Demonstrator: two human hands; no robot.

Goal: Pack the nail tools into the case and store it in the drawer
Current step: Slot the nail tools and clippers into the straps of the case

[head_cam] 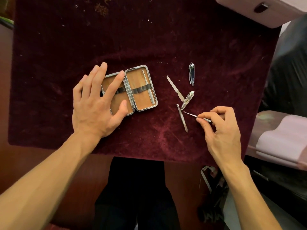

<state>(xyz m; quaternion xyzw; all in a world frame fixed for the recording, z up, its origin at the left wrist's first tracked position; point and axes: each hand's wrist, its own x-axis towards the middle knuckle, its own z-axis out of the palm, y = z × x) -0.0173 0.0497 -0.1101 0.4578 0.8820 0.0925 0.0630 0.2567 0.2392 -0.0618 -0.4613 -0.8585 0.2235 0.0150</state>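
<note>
Pinched between the thumb and fingertips of the right hand (221, 128), a slim metal pusher (191, 114) is held just above the dark red cloth (166, 39), its flattened tip pointing left toward the other tools. A narrow file (182, 117) is seen lying just left of that tip, apart from it. The left hand (98, 103) is spread wide open and laid flat, nothing being gripped; its fingers are rested on the left half of the open case (131, 90), which is set on the cloth left of the loose tools. In the right half of the case, one thin probe (148, 87) is tucked under a dark elastic strap (141, 90). Beyond the file, a silver clipper (187, 100) is laid at a slant, with a pale nail file (175, 87) touching or nearly touching it on the left. Farthest off, a small dark clipper (191, 74) is placed upright on the cloth, well apart from the case.
</note>
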